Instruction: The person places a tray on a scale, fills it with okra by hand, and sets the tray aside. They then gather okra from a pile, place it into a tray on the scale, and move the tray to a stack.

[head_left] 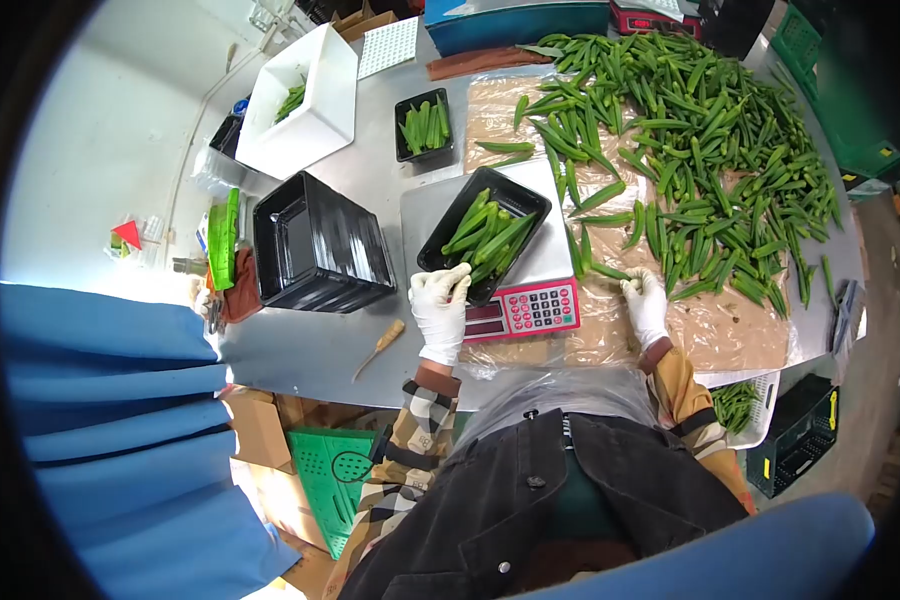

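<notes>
White-gloved, my left hand (pixel 440 305) grips the black okra tray (pixel 483 233) on the scale (pixel 525 305); my right hand (pixel 647 303) pinches a loose okra pod (pixel 610 271), to add next.

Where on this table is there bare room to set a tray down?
Bare metal lies between the stack of black trays and the scale, around the wooden-handled tool. Bare brown paper lies right of the right hand. The okra pile crowds the far right.

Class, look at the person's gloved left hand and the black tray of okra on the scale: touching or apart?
Touching. The head view shows the left hand with its fingers laid over the near rim of the black tray on the scale.
</notes>
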The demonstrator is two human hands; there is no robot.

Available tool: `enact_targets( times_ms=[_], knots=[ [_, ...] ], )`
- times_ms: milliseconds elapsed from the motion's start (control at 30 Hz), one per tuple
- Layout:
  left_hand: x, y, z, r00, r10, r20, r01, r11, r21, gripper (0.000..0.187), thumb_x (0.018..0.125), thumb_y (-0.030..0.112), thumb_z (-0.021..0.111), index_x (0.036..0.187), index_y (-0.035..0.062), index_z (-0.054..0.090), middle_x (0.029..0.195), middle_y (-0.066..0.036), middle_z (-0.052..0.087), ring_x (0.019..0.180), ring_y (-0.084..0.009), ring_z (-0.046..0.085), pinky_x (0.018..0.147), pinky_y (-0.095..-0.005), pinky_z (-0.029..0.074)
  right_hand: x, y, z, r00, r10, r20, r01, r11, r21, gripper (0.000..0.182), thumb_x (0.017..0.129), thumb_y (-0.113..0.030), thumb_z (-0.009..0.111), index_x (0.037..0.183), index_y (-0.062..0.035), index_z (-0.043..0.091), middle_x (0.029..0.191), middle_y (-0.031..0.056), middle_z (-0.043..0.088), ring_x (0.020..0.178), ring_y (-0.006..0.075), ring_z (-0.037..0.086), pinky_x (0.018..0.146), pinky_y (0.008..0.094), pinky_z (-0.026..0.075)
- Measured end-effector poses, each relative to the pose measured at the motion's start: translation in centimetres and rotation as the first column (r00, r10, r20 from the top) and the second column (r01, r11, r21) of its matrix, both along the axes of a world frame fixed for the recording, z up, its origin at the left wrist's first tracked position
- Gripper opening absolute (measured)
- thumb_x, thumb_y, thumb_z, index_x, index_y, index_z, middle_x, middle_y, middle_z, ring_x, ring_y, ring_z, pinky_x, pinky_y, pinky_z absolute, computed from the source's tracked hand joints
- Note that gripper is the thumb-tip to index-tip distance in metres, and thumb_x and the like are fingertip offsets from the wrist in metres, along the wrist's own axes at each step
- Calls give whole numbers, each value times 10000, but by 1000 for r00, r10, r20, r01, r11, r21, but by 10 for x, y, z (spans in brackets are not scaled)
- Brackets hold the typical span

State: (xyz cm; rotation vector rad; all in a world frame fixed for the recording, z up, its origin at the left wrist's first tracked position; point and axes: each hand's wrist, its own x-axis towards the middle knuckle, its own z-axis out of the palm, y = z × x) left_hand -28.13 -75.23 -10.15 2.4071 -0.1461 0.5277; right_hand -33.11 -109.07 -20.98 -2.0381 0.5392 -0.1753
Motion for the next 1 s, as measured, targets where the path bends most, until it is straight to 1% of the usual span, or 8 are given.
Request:
enact_targets(
  times_ms=[167,200,300,467,567,667,733,1000],
  knots=[
    [18,-2,0,999,-23,-47,30,988,154,163,783,203,772,945,189,774,878,24,708,880,-225,538,839,-378,429,24,32,69,925,110,364,-81,992,-94,241,841,-69,714,1071,-72,643,861,51,617,723,164,587,707,305,495],
    [20,-2,-4,999,-31,-26,35,984,175,145,798,226,756,936,185,767,869,22,700,868,-235,536,833,-391,423,34,43,84,867,174,466,-104,979,-173,237,843,-21,708,1070,-60,651,858,24,619,719,112,576,672,250,483],
    [23,-4,-5,999,-51,-16,53,955,293,143,813,237,742,945,188,762,852,18,688,856,-245,531,816,-399,422,64,71,125,716,438,543,-238,885,-399,261,838,-86,700,1094,-100,655,849,74,610,735,244,608,706,346,506],
    [17,-5,1,991,-65,-114,93,960,265,171,812,240,731,964,167,760,838,1,652,856,-262,516,799,-409,419,81,80,100,882,233,409,-163,966,-199,292,866,-177,675,1142,-96,629,1011,119,671,946,317,642,835,407,505],
    [13,1,-4,991,-46,-127,85,945,315,169,803,226,731,955,162,764,843,-2,648,861,-262,514,798,-410,415,66,53,51,971,234,57,-195,904,-380,318,884,-266,661,1142,-86,616,1041,180,659,979,348,642,858,435,508],
    [13,-7,0,986,11,-169,34,965,261,163,787,215,741,939,165,770,855,5,686,884,-247,527,870,-388,396,38,38,7,958,188,-217,-260,886,-383,310,882,-306,646,1085,-71,643,1005,209,672,950,376,650,849,463,506],
    [10,-15,11,964,24,-265,10,992,125,162,816,216,732,968,174,768,865,8,715,897,-230,541,923,-373,373,33,28,-6,958,146,-248,-219,929,-298,309,872,-315,646,1047,-61,653,967,219,681,926,395,654,835,478,506],
    [-3,-14,15,998,48,-34,-51,992,-115,206,906,97,639,1096,108,718,1074,-83,693,1030,-263,585,941,-374,451,39,30,14,965,87,-248,-132,976,-171,319,853,-330,688,1042,-74,677,903,180,708,896,368,678,807,454,520]
  ],
)
